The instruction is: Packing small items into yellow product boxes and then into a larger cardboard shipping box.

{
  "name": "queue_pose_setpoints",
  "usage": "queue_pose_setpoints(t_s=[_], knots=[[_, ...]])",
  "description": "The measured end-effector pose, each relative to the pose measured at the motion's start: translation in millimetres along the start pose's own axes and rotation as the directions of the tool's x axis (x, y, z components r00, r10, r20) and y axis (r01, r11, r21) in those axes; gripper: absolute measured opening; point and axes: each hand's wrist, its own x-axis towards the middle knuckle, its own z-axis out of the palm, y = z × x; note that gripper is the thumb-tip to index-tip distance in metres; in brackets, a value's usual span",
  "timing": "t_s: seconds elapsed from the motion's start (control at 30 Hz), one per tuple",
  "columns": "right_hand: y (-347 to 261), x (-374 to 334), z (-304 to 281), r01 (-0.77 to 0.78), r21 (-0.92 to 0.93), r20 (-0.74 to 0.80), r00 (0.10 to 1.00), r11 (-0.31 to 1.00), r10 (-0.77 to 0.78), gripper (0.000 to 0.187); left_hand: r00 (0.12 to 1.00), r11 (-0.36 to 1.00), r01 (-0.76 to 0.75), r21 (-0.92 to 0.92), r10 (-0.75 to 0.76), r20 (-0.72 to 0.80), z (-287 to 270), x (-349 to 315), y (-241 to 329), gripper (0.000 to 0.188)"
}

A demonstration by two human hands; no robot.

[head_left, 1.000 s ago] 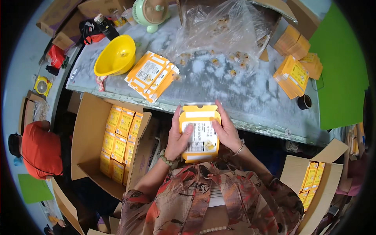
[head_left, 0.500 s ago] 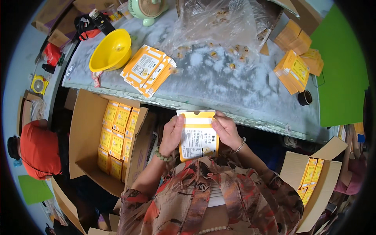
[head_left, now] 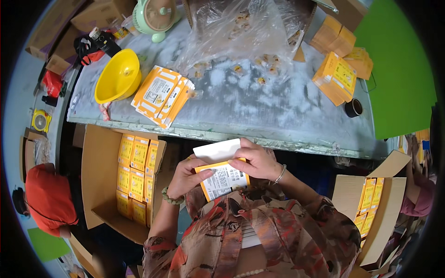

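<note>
Box (head_left: 225,181) is in the air before the body, just off the near edge of the surface (head_left: 222,109), tilted, printed face up. White flap (head_left: 217,150) stands up beyond its orange top edge. Left hand (head_left: 187,177) clamped on the upper left corner, thumb over the print; right hand (head_left: 257,161) clamped at the upper right, thumb on the orange edge, fingers by the flap. Fingers behind the card hidden. For a clean fold, my judgement: left thumb firm but light, as thin card likely dents; flap bent evenly along its crease, both corners together; sides squared first, so nothing snags. Flat stack (head_left: 160,95) lies on the surface, beyond the left hand
</note>
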Motion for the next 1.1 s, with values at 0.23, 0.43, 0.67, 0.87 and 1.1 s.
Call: queue_pose_setpoints(t_s=[0.23, 0.43, 0.67, 0.87, 1.1], knots=[[124, 66, -71, -0.251, -0.508, -0.611, 0.78, 0.824, -0.139, 0.048, 0.951, 0.922, 0.274, -0.273, -0.302, -0.069, -14, -4, -16, 0.039], [151, 145, -92, -0.566, -0.595, -0.695, 0.719, 0.571, -0.012, 0.052, 0.898, 0.861, -0.003, -0.509, -0.221, -0.38, -15, 21, -20, 0.033], [136, 115, -51, -0.199, -0.737, -0.291, 0.956, 0.646, -0.037, 0.043, 0.781, 0.857, -0.073, -0.51, -0.269, -0.564, -23, 46, -34, 0.034], [110, 50, -79, -0.012, -0.494, -0.337, 0.925, 0.87, -0.178, 0.041, 0.751, 0.86, -0.139, -0.492, -0.232, -0.618, -34, 59, -41, 0.026], [135, 13, -116, -0.34, 0.002, -0.484, 0.822, 0.94, 0.298, 0.035, 0.719, 0.853, -0.188, -0.488, -0.219, -0.66, -38, 55, -46, 0.022]])
